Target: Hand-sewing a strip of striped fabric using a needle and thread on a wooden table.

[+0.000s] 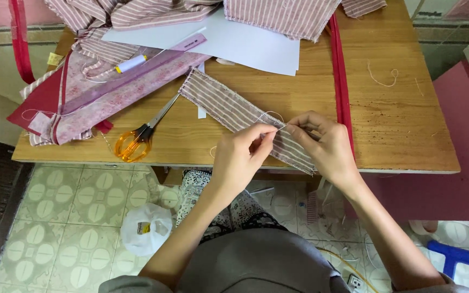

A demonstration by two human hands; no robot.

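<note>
Both hands meet over the front edge of the wooden desk [397,135]. The left hand [240,160] has its grip pressed together on a thin white thread [270,114], thumb and forefinger pinching it just above the cloth. The right hand [327,146] pinches the striped fabric strip [229,106] at its near end, fingers curled over the cloth; whether a needle sits between the fingertips is too small to tell.

The strip lies diagonally, its far end near the middle of the desk and its near end reaching the front edge, under the hands. Orange-handled scissors [137,138] lie just left of the strip, handles near the front edge, blades pointing toward the strip's far end. Farther left, a pile of pink patterned cloth [109,97] carries a translucent ruler [131,76] and a white spool [130,64]. White paper [234,43] lies behind the strip, partly under more striped cloth [283,16] at the back edge. A red band [342,81] runs front to back just right of the hands.

Bare wood lies open right of the band, with only a loose thread scrap [381,81] there.
</note>
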